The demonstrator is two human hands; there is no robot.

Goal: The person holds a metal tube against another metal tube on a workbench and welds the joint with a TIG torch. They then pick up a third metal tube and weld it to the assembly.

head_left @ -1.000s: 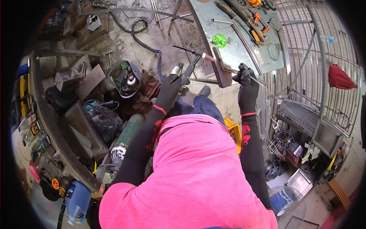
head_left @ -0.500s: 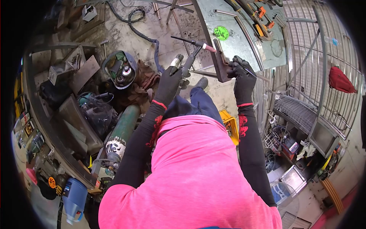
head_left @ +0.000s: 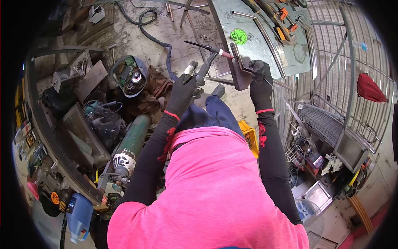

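Note:
My left hand [head_left: 183, 89], in a dark glove, is closed around the handle of a TIG welding torch [head_left: 206, 66]. The torch has a pinkish nozzle and a long black back cap; its nozzle points right, close to a dark angled metal piece [head_left: 240, 74] at the table's edge. My right hand [head_left: 261, 76], also gloved, is closed at the right end of that metal piece. A thin rod [head_left: 268, 82] sticks out from its fingers. Whether those fingers also touch the metal piece is hidden.
Metal tubes [head_left: 265, 35] and orange-handled clamps [head_left: 283, 14] lie on the work table [head_left: 259, 47]. The torch's cable [head_left: 169, 58] runs over the floor. A welding helmet [head_left: 143, 68] and a green gas cylinder [head_left: 139, 133] are at left. Wire racks [head_left: 321, 122] stand at right.
The right hand has shifted slightly upward, and its thin rod now shows less. The torch has moved slightly left and downward with the left hand. The table edge appears shifted a little left.

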